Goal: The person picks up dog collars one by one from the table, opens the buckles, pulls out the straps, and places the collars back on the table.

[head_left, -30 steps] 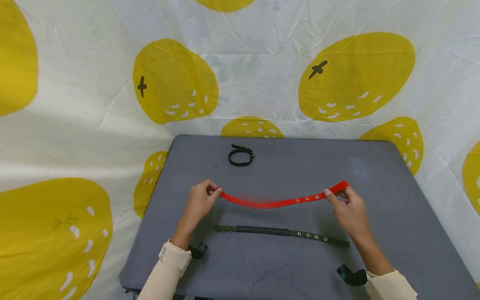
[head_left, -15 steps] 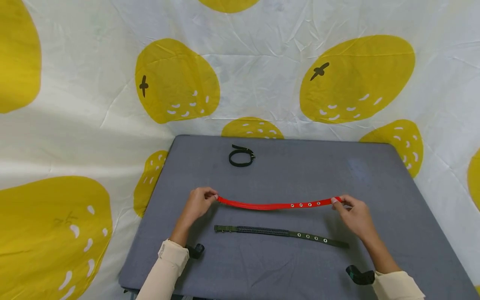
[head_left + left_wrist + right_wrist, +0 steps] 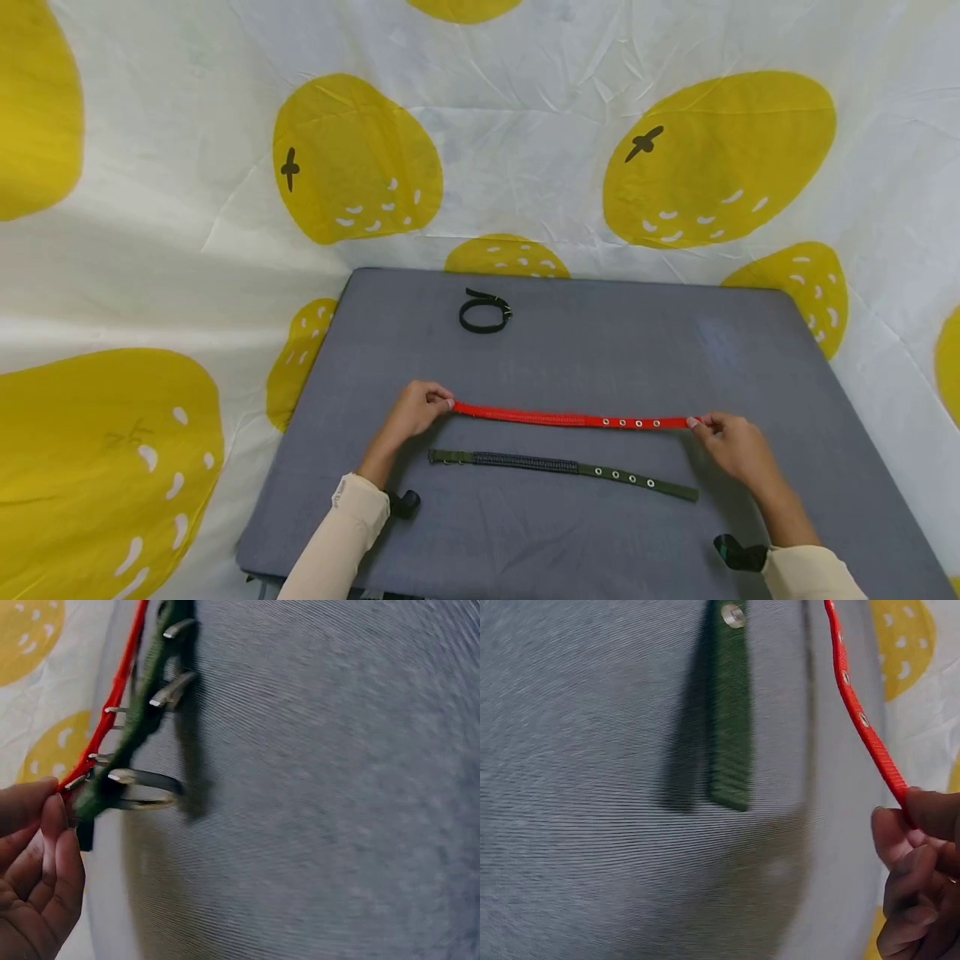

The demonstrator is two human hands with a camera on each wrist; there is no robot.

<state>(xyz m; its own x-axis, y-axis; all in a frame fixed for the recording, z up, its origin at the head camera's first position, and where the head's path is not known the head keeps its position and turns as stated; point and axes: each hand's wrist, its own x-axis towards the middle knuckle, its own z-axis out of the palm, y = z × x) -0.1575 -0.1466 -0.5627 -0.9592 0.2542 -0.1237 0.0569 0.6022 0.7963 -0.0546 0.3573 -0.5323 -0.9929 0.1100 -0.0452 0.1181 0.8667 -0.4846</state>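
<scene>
A red collar [image 3: 525, 416] with metal eyelets is stretched nearly straight between both hands in the head view. My left hand [image 3: 416, 408] pinches its left end, where small metal rings show in the left wrist view. My right hand [image 3: 738, 446] pinches its plain right end between thumb and fingers. Nearer the person, a green collar [image 3: 525, 462] with a dark ribbed middle lies on the table, roughly parallel to the red one. Its buckle [image 3: 150, 787] is at the left and its eyelets are at the right.
Towards the back of the grey padded table [image 3: 600, 350] lies a black collar [image 3: 483, 328], buckled into a loop. A white cloth with yellow fruit shapes [image 3: 525, 167] hangs behind the table and along its sides.
Both hands have come nearer the person with the red collar, the right hand also moving right. The collar has gone from sagging to nearly straight, its right end lower in view.
</scene>
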